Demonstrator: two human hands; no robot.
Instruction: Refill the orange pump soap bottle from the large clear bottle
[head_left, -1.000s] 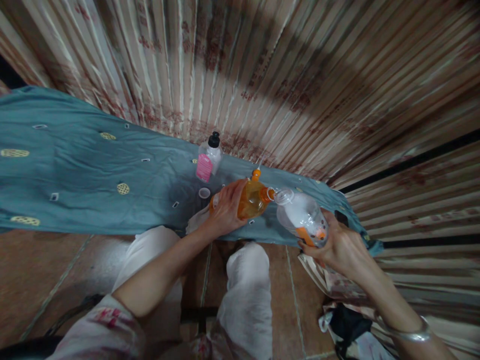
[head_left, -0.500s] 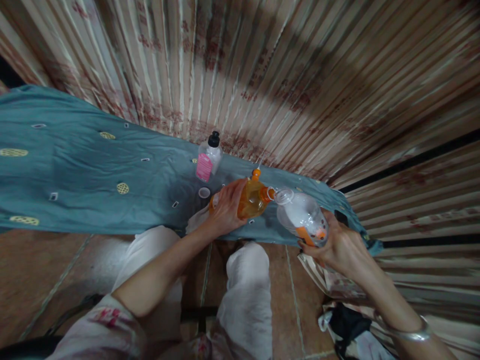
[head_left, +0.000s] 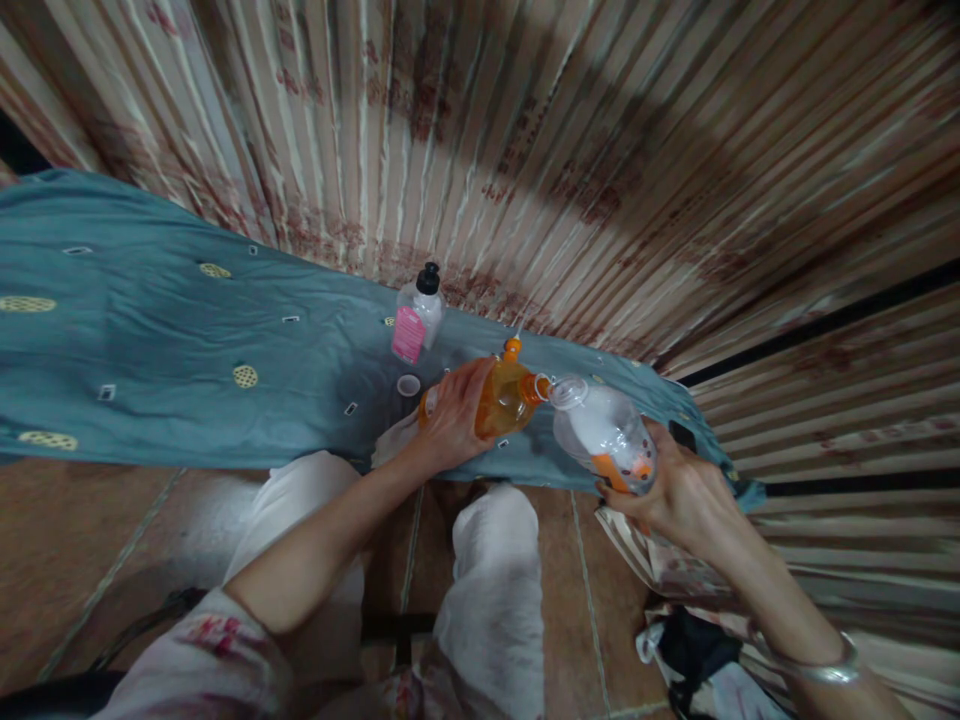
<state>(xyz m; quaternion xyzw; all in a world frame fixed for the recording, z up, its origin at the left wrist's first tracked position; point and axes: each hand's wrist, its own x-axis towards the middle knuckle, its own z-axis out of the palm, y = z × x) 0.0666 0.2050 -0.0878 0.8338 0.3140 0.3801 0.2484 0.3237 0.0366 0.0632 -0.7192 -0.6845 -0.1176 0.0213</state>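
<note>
My left hand (head_left: 459, 412) is wrapped round an orange bottle (head_left: 510, 400), tilted nearly sideways with its neck pointing right. In my right hand (head_left: 679, 490) is a clear plastic bottle (head_left: 600, 430) with an orange patch on its side, leaning left. The two mouths meet or nearly touch; whether liquid passes between them I cannot make out. Behind the orange bottle sits an orange pump top (head_left: 512, 349). A round white cap (head_left: 409, 385) lies left of my left hand, and a clear bottle with a pink label and black top (head_left: 409, 333) stands behind it.
A teal patterned cloth (head_left: 172, 350) covers the long surface before me. Pleated curtains (head_left: 480, 130) hang along its back and right side. A dark object (head_left: 682, 434) lies by my right hand. Dark and pale fabric (head_left: 697, 650) is at the lower right above the tiled floor (head_left: 570, 600).
</note>
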